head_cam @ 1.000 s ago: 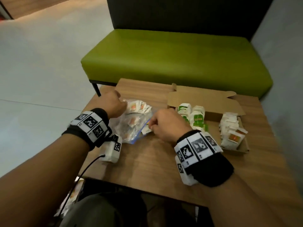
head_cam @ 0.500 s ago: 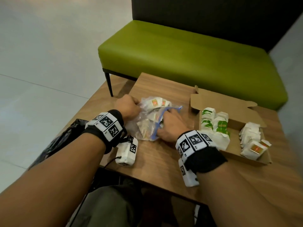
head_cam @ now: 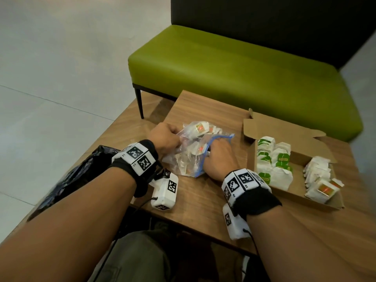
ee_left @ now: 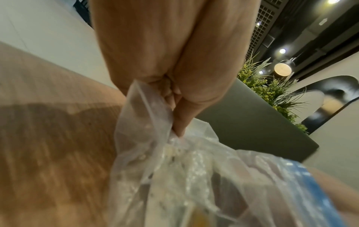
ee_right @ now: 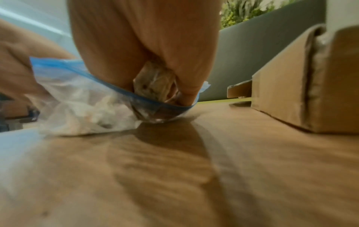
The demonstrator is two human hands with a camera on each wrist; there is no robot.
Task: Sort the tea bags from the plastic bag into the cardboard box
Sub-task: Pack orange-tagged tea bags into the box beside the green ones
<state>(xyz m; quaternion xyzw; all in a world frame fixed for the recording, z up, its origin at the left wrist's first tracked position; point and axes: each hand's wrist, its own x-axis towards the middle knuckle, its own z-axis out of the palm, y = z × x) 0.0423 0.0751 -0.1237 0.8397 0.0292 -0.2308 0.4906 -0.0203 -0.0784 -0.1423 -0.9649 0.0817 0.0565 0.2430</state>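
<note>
While the box (head_cam: 293, 192) waits at right of frame with sorted rows, we anchor the bag (head_cam: 189, 157) at centre: left hand (head_cam: 164, 137) bunches its closed end, right hand (head_cam: 219, 157) inside the mouth pinches a tea bag (ee_right: 155, 86); we draw it straight out.

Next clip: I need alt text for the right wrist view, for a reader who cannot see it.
Seen low from the wrist, the right hand reaches into the blue-rimmed mouth of a clear plastic bag and grips a tea bag. The bag lies on a wooden table, with the cardboard box standing apart to the right.
</note>
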